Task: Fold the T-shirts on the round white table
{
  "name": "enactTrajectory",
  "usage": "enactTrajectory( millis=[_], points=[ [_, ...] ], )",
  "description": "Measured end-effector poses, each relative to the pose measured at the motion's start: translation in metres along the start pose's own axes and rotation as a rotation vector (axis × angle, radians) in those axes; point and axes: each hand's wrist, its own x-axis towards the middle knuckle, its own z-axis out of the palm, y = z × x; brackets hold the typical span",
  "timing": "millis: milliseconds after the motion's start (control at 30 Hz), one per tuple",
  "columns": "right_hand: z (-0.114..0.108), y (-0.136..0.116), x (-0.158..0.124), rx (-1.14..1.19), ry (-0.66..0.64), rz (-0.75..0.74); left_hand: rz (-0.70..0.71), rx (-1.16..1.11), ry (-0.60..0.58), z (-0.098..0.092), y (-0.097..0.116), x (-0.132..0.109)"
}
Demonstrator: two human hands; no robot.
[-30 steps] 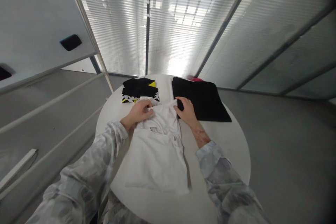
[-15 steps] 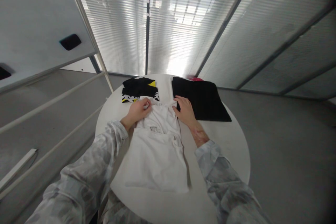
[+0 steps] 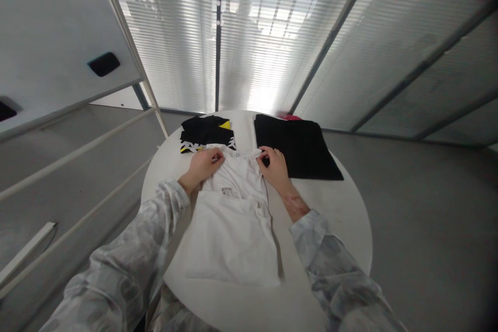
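A white garment (image 3: 235,236), which looks like a T-shirt, lies partly folded on the round white table, its lower part doubled over toward the middle. At its far left corner my left hand (image 3: 206,166) is closed, thumb and fingers pinching the cloth. My right hand (image 3: 275,168) pinches the far right corner between thumb and forefinger. The far part between my hands is wrinkled. The fingertips of my left hand are partly hidden.
A folded black garment with yellow and white pattern (image 3: 206,130) lies at the far left of the table (image 3: 338,218). Black folded cloth (image 3: 298,148) is at the far right, with something red (image 3: 291,117) behind it. A white-framed board (image 3: 62,21) stands at left; glass partitions with blinds rise behind.
My right hand's fingers have closed from a spread pose into a pinch on the garment's far right corner. My left hand stays at the left corner.
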Motion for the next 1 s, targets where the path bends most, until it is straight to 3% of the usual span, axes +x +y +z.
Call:
enactTrajectory(
  millis=[167, 333, 433, 567, 767, 900, 1000],
  points=[
    [-0.012, -0.011, -0.021, 0.037, 0.011, 0.009, 0.038, 0.005, 0.013, -0.002, 0.002, -0.001],
    [-0.025, -0.029, -0.049, -0.173, -0.063, 0.002, 0.173, 0.023, 0.078, -0.006, 0.015, -0.002],
    [-0.029, -0.039, -0.057, -0.25, -0.095, -0.007, 0.201, 0.054, -0.002, -0.01, 0.033, 0.008],
    [-0.029, -0.046, -0.06, -0.28, -0.124, -0.011, 0.205, 0.028, -0.143, -0.01, 0.062, 0.039],
    [-0.03, -0.045, -0.061, -0.234, -0.187, 0.001, 0.23, 0.066, -0.204, 0.019, 0.091, 0.09],
    [-0.031, -0.043, -0.061, -0.222, -0.195, 0.0, 0.338, 0.161, -0.25, 0.038, 0.101, 0.103],
    [-0.033, -0.045, -0.062, -0.249, -0.233, 0.006, 0.342, 0.189, -0.234, 0.043, 0.106, 0.107]
  ],
)
